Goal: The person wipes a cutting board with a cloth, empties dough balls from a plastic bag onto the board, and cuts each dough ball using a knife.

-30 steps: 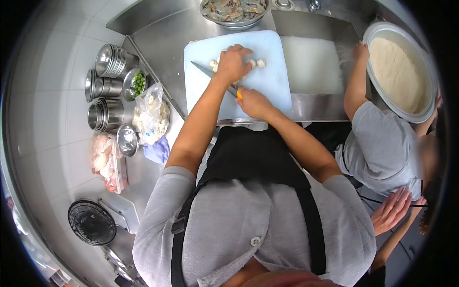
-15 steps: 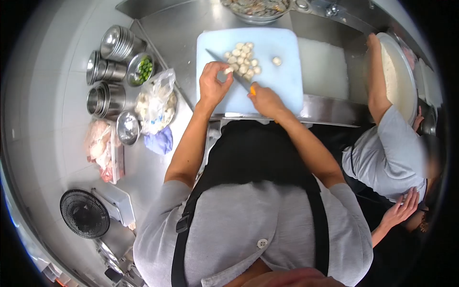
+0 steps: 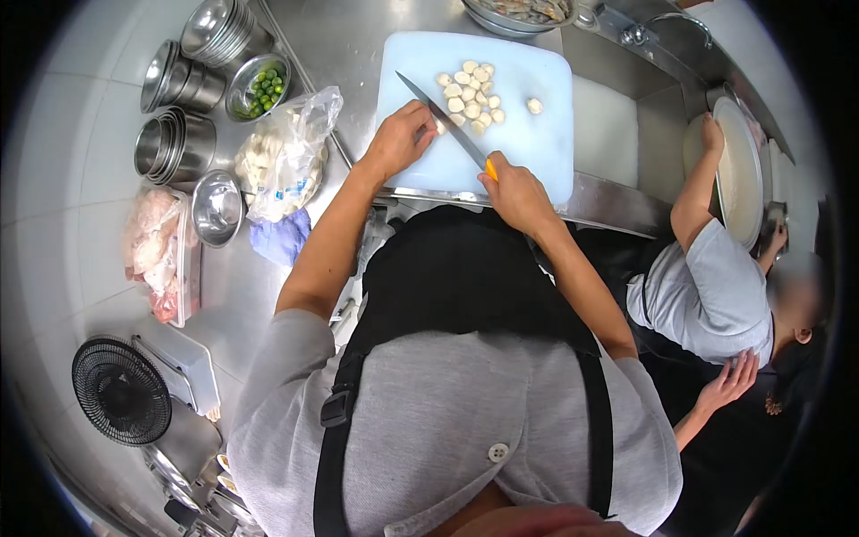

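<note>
My right hand [image 3: 519,192] is closed round the orange handle of a kitchen knife [image 3: 455,132]. Its long blade slants up and left across the pale blue cutting board [image 3: 528,161]. Close to the blade's left side, my left hand [image 3: 403,139] has its fingers curled on a small pale ball-shaped piece [image 3: 440,127], partly hidden by the fingertips. Beyond the blade lies a cluster of pale round pieces [image 3: 470,92]. A single piece [image 3: 534,106] sits apart to their right.
Left of me are a plastic bag of pale pieces [image 3: 286,161], a bowl of small green fruits [image 3: 259,88], an empty steel bowl [image 3: 217,208] and stacked steel pots [image 3: 174,143]. A shrimp bowl [image 3: 519,22] stands behind the board. At right, a co-worker [image 3: 707,277] holds a large basin [image 3: 741,179].
My left hand has lowered the pale piece from above the blade to beside it, fingers now curled downward. The knife stays in my right hand. The whole view has shifted slightly.
</note>
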`<state>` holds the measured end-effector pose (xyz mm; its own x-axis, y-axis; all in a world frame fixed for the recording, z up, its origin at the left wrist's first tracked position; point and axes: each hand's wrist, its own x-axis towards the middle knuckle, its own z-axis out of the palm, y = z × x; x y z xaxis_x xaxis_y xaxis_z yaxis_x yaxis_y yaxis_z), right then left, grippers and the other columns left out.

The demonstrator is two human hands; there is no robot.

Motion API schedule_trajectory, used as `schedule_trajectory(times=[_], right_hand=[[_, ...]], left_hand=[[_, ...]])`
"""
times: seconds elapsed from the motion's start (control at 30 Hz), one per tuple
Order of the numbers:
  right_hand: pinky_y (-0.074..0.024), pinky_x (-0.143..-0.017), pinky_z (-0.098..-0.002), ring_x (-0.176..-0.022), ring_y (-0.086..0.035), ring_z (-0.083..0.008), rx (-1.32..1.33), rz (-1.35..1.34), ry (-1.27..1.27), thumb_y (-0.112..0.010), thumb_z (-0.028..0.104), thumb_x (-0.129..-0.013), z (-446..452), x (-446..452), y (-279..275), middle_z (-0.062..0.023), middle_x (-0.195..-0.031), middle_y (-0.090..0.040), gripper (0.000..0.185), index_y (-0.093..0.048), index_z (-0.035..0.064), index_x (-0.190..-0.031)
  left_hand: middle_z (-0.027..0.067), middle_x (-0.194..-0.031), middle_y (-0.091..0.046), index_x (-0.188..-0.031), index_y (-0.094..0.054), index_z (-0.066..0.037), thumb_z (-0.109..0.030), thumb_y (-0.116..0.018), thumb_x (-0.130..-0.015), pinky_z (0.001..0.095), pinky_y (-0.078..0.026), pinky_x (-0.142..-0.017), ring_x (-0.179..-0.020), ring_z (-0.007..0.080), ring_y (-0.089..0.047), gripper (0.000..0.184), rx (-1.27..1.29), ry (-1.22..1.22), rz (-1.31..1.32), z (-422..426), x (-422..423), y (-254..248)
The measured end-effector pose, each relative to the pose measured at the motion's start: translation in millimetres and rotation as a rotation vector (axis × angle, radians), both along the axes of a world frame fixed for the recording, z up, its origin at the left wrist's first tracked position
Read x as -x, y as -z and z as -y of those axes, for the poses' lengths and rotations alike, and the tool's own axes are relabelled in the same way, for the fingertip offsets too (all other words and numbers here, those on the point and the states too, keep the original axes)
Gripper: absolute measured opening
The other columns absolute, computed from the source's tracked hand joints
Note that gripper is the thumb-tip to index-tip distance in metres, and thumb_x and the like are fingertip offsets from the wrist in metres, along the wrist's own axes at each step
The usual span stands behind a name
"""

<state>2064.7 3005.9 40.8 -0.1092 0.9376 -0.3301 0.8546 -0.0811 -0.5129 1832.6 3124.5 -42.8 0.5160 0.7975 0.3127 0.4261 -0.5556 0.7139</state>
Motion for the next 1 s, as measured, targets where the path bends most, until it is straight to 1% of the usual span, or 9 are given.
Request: schedule_trajectory(times=[0.1,0.2,0.27,0.33,0.4,0.63,0.8,0.9,1.0], right_hand=[[-0.0521,-0.079,-0.0616,-0.087,-0.07,-0.0512,-0.021,0.015,-0.001,-0.062,0.025,-0.105,3,0,5,-0.03,-0.088,-0.072,0.028,-0.054,-0.0011,-0.114],[-0.0529,-0.081,-0.0608,-0.09,-0.071,-0.0504,0.009,0.049,-0.016,-0.06,0.024,-0.106,2,3,4,-0.0299,-0.089,-0.072,0.027,-0.054,-0.0008,-0.114],[-0.0534,-0.082,-0.0601,-0.092,-0.071,-0.05,-0.054,0.025,-0.06,-0.059,0.024,-0.107,-6,6,37,-0.0301,-0.092,-0.072,0.026,-0.054,-0.0007,-0.114],[-0.0536,-0.083,-0.0596,-0.095,-0.071,-0.0497,-0.041,0.011,-0.069,-0.058,0.024,-0.107,-14,12,39,-0.0302,-0.095,-0.073,0.026,-0.054,-0.0008,-0.115],[-0.0534,-0.084,-0.0593,-0.097,-0.07,-0.0496,0.043,0.01,-0.051,-0.057,0.023,-0.108,-23,12,28,-0.0303,-0.097,-0.073,0.026,-0.054,-0.001,-0.116],[-0.0517,-0.086,-0.0601,-0.097,-0.069,-0.05,0.086,0.029,-0.057,-0.058,0.025,-0.107,-13,8,-14,-0.0307,-0.098,-0.072,0.03,-0.053,-0.0025,-0.119],[-0.0513,-0.087,-0.0606,-0.097,-0.069,-0.0507,0.081,0.004,-0.059,-0.058,0.025,-0.107,-14,13,1,-0.0307,-0.098,-0.072,0.031,-0.053,-0.0038,-0.119],[-0.0514,-0.089,-0.0603,-0.099,-0.069,-0.0507,0.012,-0.048,-0.104,-0.059,0.026,-0.107,-28,20,36,-0.0299,-0.1,-0.073,0.033,-0.053,-0.0032,-0.12],[-0.0527,-0.091,-0.058,-0.106,-0.069,-0.05,0.08,-0.112,-0.047,-0.065,0.033,-0.103,-47,3,31,-0.0307,-0.108,-0.073,0.04,-0.055,0.0009,-0.126]], left_hand=[[0.0125,-0.101,-0.068,-0.089,-0.063,-0.003,0.003,-0.076,-0.085,0.0419,-0.057,-0.077,-0.089,0.0359,-0.07,0.015,0.054,0.009,0.036,-2,0,5],[0.0125,-0.1,-0.067,-0.09,-0.064,-0.003,0.004,-0.076,-0.085,0.0415,-0.058,-0.076,-0.088,0.0349,-0.071,0.015,0.065,0.013,0.072,-2,0,7],[0.0125,-0.099,-0.067,-0.09,-0.065,-0.002,0.005,-0.077,-0.085,0.041,-0.058,-0.076,-0.087,0.0342,-0.071,0.015,0.07,-0.002,0.087,1,-1,6],[0.0125,-0.1,-0.068,-0.092,-0.066,-0.001,0.006,-0.077,-0.085,0.0392,-0.059,-0.076,-0.087,0.0319,-0.072,0.014,0.053,-0.013,0.079,3,-1,5],[0.0125,-0.102,-0.069,-0.095,-0.069,0.002,0.008,-0.078,-0.086,0.0361,-0.062,-0.078,-0.088,0.0281,-0.073,0.014,0.009,-0.027,0.052,5,0,3],[0.0127,-0.101,-0.069,-0.095,-0.068,0.002,0.005,-0.079,-0.087,0.0363,-0.06,-0.077,-0.086,0.0283,-0.072,0.013,0.017,-0.056,0.028,8,-2,1],[0.0128,-0.102,-0.07,-0.095,-0.069,0.001,0.005,-0.078,-0.088,0.0359,-0.059,-0.075,-0.084,0.0289,-0.072,0.012,0.036,-0.06,0.036,8,-3,3],[0.0134,-0.104,-0.071,-0.097,-0.07,0.001,0.005,-0.078,-0.088,0.0361,-0.059,-0.076,-0.085,0.0289,-0.072,0.012,0.036,-0.061,0.014,9,1,2],[0.014,-0.109,-0.073,-0.103,-0.073,0.0,0.003,-0.076,-0.091,0.0358,-0.06,-0.077,-0.09,0.0289,-0.074,0.013,-0.006,-0.069,0.044,12,-2,5]])
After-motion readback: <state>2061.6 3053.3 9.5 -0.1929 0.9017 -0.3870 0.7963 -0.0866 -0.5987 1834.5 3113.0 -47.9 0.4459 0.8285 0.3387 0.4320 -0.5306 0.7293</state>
